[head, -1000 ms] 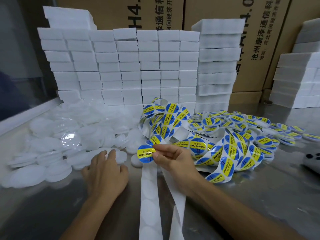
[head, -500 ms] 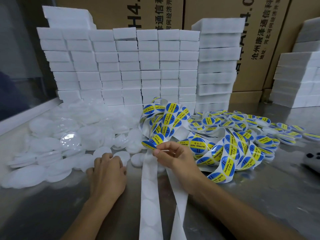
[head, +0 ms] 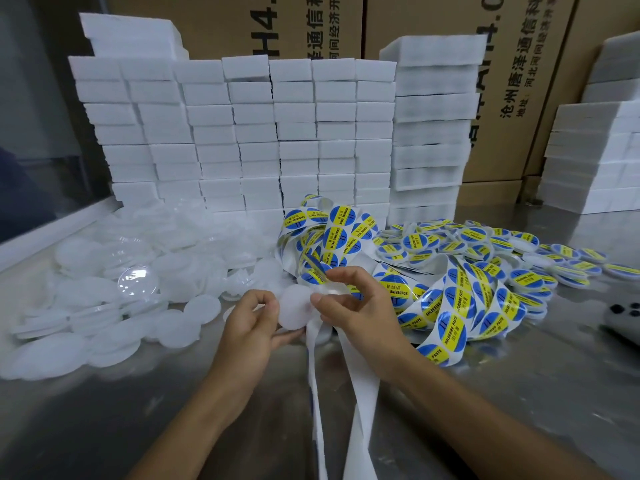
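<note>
Labels [head: 452, 332] read "SOLDERING PASTE"; left hand [head: 251, 327] grips lid [head: 294, 310], right hand [head: 363, 306] pinches label [head: 316, 269].

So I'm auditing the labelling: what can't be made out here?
All head view.
- Sticker at the right hand: edge-on, blurred; print unreadable.
- Lid in the left hand: fingers cover parts of its rim.
- Dark device: cut off by the right edge.
- Box print: cut by top edge, hidden behind foam blocks.
</note>
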`<state>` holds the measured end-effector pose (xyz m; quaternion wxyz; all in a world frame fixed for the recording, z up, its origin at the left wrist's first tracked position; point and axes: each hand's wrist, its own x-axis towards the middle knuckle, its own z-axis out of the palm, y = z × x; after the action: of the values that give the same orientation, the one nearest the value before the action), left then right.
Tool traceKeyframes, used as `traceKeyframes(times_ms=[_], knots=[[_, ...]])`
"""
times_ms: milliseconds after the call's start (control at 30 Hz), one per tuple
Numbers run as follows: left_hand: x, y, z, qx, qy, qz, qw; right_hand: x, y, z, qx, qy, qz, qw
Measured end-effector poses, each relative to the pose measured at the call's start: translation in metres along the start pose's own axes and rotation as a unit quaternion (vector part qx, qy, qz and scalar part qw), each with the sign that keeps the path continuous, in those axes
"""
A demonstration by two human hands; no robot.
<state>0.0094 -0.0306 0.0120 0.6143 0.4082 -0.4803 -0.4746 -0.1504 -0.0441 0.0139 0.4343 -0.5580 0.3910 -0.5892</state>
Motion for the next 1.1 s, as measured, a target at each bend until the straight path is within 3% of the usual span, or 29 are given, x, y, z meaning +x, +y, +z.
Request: traceKeyframes(times_ms=[133,467,800,1100], knots=[[-0.001,0.006,0.000,-0.047,-0.001,-0.017,0.999,0.001,-0.001,0.001,-0.020,0.011,-0.027,0.999],[-0.001,0.003,0.001,-0.033,0.029,-0.040,0.998,0.002,-0.001,0.000,-0.038,0.019,-0.032,0.999],[0.007,0.001,-0.015,-0.147,0.100,-0.101,0.979,0.008,-0.016,-0.008,0.116,0.042,0.098,0.987],[0.004,0.005,-0.007,-0.165,0.041,-0.095,0.981,0.003,-0.013,-0.003,0.027,-0.004,0.092,0.995]])
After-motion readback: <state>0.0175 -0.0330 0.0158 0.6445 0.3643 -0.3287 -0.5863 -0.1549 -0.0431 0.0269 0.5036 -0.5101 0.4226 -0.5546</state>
